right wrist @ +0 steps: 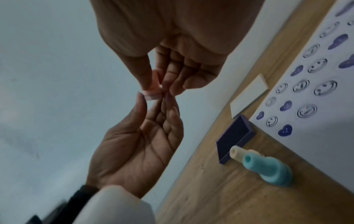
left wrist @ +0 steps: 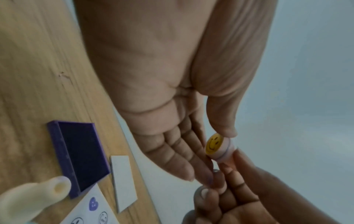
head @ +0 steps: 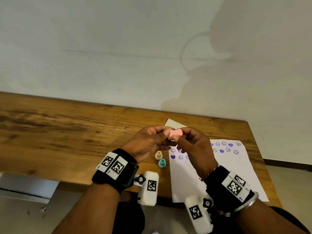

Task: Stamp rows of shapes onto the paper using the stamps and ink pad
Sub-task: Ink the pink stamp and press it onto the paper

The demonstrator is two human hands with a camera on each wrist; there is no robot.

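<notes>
Above the table, both hands hold a small pink stamp [head: 176,134] between them. My left hand [head: 166,138] pinches one end with thumb and fingers; that end bears a yellow smiley label [left wrist: 214,145]. My right hand [head: 182,138] pinches the other end of the pink stamp [right wrist: 153,94]. Below lies the white paper [head: 224,168], printed with rows of purple hearts and smiley faces. The purple ink pad [left wrist: 80,157] sits open beside the paper [right wrist: 316,133]; in the head view my hands hide it.
A cream stamp [head: 158,155] and a teal stamp [head: 162,163] stand upright on the wooden table [head: 67,132], left of the paper. The white lid [right wrist: 249,94] lies behind the ink pad [right wrist: 233,137]. A pale wall runs along the table's far edge.
</notes>
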